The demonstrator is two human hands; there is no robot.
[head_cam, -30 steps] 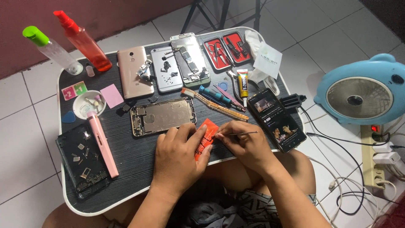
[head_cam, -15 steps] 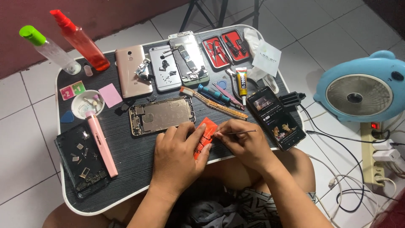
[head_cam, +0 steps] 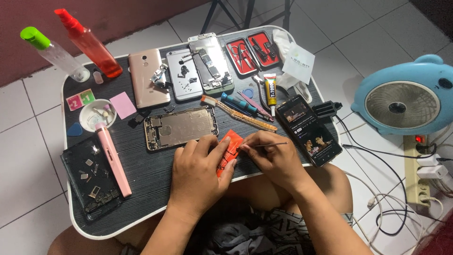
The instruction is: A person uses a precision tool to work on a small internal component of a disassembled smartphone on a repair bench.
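Note:
My left hand (head_cam: 200, 171) rests on the dark lap table (head_cam: 146, 174) and pinches a small orange part (head_cam: 230, 150) near the table's front edge. My right hand (head_cam: 270, 158) holds thin metal tweezers (head_cam: 269, 144), whose tips meet the orange part's right side. Just beyond my left hand lies an opened phone frame (head_cam: 181, 127), its inside facing up.
Further back lie phone shells (head_cam: 148, 83), an open red tool case (head_cam: 251, 51), a glue tube (head_cam: 270, 89) and brushes. A lit phone (head_cam: 308, 129) sits right, a pink tool (head_cam: 113, 158) and a black parts tray (head_cam: 91, 178) left. A blue fan (head_cam: 401, 100) and a power strip (head_cam: 422, 167) stand on the floor.
Both hands stay on the orange part with only slight shifts. The view has drifted a little; nothing on the table has moved.

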